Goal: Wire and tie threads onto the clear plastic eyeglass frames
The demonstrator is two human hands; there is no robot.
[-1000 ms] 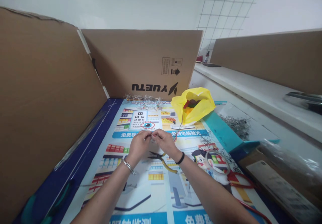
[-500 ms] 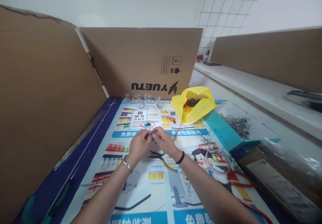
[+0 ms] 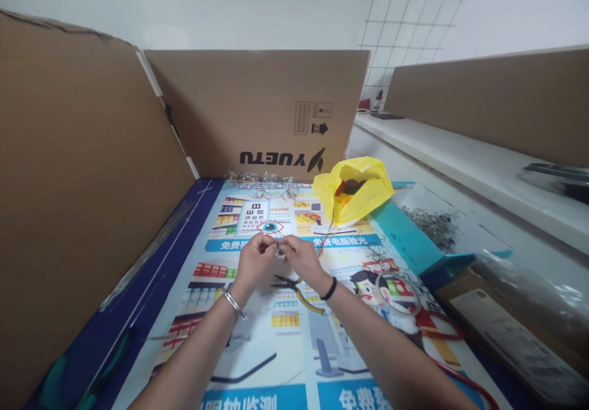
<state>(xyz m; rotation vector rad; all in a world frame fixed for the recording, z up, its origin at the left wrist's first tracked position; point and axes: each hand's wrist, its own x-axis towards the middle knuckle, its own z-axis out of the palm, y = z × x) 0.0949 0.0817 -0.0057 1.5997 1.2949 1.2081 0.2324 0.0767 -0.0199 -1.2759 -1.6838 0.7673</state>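
- At the middle of the surface, your left hand and right hand pinch a small thin wire piece together, probably for steadiness.
- Yellow-handled metal pliers lie just at 6 o'clock.

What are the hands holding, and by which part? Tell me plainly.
The left hand and right hand pinch a small piece between their fingertips, from opposite sides; it is too small to identify. The pliers lie unheld beneath.

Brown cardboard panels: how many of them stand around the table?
3. One brown cardboard panel stands at the left, one at the back with black print, one at the right behind the white ledge. Others may be hidden.
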